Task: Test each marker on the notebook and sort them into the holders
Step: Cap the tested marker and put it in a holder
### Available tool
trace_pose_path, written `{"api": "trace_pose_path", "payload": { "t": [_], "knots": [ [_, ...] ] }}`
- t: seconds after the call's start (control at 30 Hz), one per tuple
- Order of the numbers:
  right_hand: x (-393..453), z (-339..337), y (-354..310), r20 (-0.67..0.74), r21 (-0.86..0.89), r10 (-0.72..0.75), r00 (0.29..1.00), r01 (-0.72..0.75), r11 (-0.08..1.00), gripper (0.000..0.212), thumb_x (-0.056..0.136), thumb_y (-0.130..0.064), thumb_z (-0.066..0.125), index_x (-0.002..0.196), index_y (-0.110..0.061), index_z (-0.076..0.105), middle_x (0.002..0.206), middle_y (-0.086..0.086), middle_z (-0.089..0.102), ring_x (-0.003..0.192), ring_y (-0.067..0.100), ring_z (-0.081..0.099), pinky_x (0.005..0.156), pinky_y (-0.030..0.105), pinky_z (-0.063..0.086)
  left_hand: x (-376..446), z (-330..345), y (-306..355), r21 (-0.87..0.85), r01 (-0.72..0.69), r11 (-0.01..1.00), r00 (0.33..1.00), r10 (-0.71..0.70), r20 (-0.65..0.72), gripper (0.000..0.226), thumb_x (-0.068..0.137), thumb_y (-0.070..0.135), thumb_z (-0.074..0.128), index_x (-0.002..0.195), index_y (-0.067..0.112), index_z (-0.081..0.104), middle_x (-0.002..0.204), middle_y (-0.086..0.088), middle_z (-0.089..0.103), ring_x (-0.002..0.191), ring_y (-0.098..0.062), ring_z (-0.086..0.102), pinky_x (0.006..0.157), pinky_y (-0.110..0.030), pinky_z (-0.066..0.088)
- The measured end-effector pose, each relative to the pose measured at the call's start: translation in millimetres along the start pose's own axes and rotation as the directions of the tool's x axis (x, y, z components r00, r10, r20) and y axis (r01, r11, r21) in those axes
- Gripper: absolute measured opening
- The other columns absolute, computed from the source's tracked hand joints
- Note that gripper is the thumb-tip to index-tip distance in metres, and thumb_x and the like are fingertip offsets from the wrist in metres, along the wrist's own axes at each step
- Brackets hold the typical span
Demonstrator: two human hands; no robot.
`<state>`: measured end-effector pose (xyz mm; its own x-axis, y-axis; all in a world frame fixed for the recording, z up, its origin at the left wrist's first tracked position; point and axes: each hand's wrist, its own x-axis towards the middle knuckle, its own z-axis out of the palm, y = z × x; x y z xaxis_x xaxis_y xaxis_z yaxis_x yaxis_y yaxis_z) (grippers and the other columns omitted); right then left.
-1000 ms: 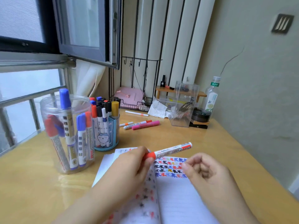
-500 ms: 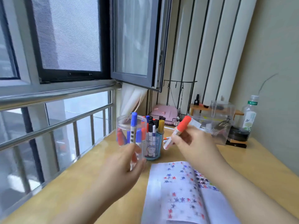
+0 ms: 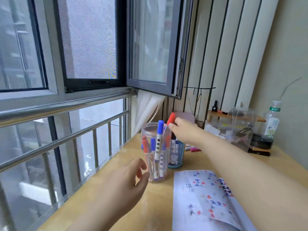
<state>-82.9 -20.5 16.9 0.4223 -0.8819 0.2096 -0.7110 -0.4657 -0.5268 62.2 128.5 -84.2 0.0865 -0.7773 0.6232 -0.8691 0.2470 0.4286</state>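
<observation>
Right hand point(image 3: 180, 129) pinching red-capped marker point(image 3: 170, 121) over rim of clear jar point(image 3: 155, 150), marker tilted, lower end inside jar among blue and red markers. Left hand point(image 3: 128, 182) relaxed, fingers apart, holding nothing, just beside jar base; contact unclear. Blue holder point(image 3: 175, 155) right behind jar, touching or nearly so, with more markers. Open notebook point(image 3: 205, 197) near right forearm on wooden table point(image 3: 103, 197). Loose markers point(image 3: 191, 148) beyond holder.

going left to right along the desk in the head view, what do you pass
left hand → clear jar of markers → blue holder → pink marker lying on the desk → clear plastic box → black round tin → water bottle
</observation>
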Motion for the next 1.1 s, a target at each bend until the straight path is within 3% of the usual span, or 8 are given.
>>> {"api": "trace_pose_path", "payload": {
  "t": [0.07, 0.17, 0.37, 0.6, 0.7, 0.83, 1.0, 1.1],
  "knots": [
    [-1.4, -1.5, 5.7, -0.053, 0.080, -0.020, 0.998, 0.024, 0.996, 0.030, 0.102, -0.030, 0.035, 0.126, -0.020, 0.049, 0.106, -0.001, 0.056, 0.076, 0.007, 0.050, 0.057, 0.021, 0.039, 1.5, 2.9, 3.9, 0.004, -0.014, 1.000, 1.000, 0.014, 0.021, 0.006, 0.088, 0.041, 0.049, 0.088, 0.034, 0.048, 0.076, 0.018, 0.052, 0.075, -0.002, 0.050, 0.065, -0.016, 0.040],
    [-12.5, -8.1, 21.3, -0.115, 0.137, -0.031, 0.993, 0.047, 0.990, 0.025, 0.100, -0.031, 0.038, 0.122, -0.026, 0.049, 0.101, -0.007, 0.057, 0.081, 0.008, 0.054, 0.069, 0.028, 0.049, 7.1, 13.7, 12.1, -0.023, -0.026, 0.999, 0.998, 0.028, 0.056, 0.006, 0.089, 0.038, 0.049, 0.085, 0.034, 0.046, 0.076, 0.018, 0.052, 0.075, -0.001, 0.050, 0.063, -0.017, 0.039],
    [-45.7, -13.4, 92.7, -0.165, 0.060, 0.011, 0.986, -0.001, 0.998, 0.009, 0.096, -0.027, 0.050, 0.101, -0.031, 0.055, 0.088, -0.013, 0.053, 0.075, 0.001, 0.053, 0.063, 0.014, 0.040, 25.9, 51.7, 38.0, -0.057, -0.100, 0.993, 0.987, 0.106, 0.120, 0.007, 0.089, 0.036, 0.048, 0.084, 0.032, 0.044, 0.076, 0.016, 0.047, 0.072, -0.002, 0.047, 0.064, -0.021, 0.040],
    [-87.2, -11.2, 186.4, -0.111, 0.048, 0.184, 0.977, -0.180, 0.983, 0.009, 0.090, -0.015, 0.057, 0.088, -0.020, 0.064, 0.074, -0.004, 0.055, 0.059, 0.006, 0.047, 0.056, 0.015, 0.041, 64.7, 114.8, 78.4, -0.067, -0.193, 0.979, 0.960, 0.202, 0.195, 0.012, 0.092, 0.036, 0.045, 0.098, 0.026, 0.048, 0.090, 0.014, 0.047, 0.083, -0.006, 0.046, 0.073, -0.022, 0.038],
    [-87.1, -12.2, 212.9, -0.095, 0.033, 0.212, 0.973, -0.210, 0.977, 0.008, 0.091, -0.013, 0.055, 0.091, -0.016, 0.063, 0.068, -0.005, 0.051, 0.053, 0.008, 0.045, 0.044, 0.017, 0.040, 80.3, 147.1, 87.5, 0.068, -0.258, 0.964, 0.924, 0.226, 0.308, 0.019, 0.091, 0.032, 0.043, 0.106, 0.021, 0.048, 0.103, 0.006, 0.052, 0.099, -0.016, 0.049, 0.083, -0.030, 0.041],
    [-71.6, -12.3, 240.7, -0.094, -0.040, 0.190, 0.977, -0.194, 0.980, 0.010, 0.091, -0.012, 0.054, 0.093, -0.012, 0.063, 0.061, -0.008, 0.048, 0.050, 0.002, 0.041, 0.047, 0.010, 0.035, 90.3, 178.9, 90.0, 0.268, -0.281, 0.922, 0.866, 0.123, 0.485, 0.021, 0.091, 0.028, 0.039, 0.107, 0.019, 0.049, 0.108, -0.001, 0.057, 0.101, -0.026, 0.054, 0.076, -0.030, 0.041],
    [-25.0, -3.8, 260.3, -0.102, -0.199, 0.122, 0.987, -0.141, 0.970, 0.024, 0.091, -0.015, 0.054, 0.113, -0.009, 0.063, 0.091, -0.003, 0.051, 0.069, 0.004, 0.044, 0.061, 0.014, 0.031, 87.7, 207.9, 67.4, 0.212, -0.222, 0.952, 0.948, 0.159, 0.276, 0.025, 0.075, 0.030, 0.037, 0.080, 0.015, 0.056, 0.076, -0.002, 0.053, 0.070, -0.028, 0.056, 0.055, -0.034, 0.040],
    [11.3, 2.5, 267.1, -0.116, -0.281, 0.070, 0.991, -0.100, 0.955, 0.034, 0.094, -0.015, 0.052, 0.128, -0.012, 0.055, 0.122, 0.004, 0.054, 0.102, 0.016, 0.053, 0.083, 0.019, 0.034, 87.6, 221.2, 46.4, 0.111, -0.187, 0.976, 0.975, 0.171, 0.139, 0.026, 0.076, 0.032, 0.041, 0.078, 0.014, 0.059, 0.070, -0.001, 0.052, 0.062, -0.027, 0.054, 0.050, -0.035, 0.044]
  ]
}}
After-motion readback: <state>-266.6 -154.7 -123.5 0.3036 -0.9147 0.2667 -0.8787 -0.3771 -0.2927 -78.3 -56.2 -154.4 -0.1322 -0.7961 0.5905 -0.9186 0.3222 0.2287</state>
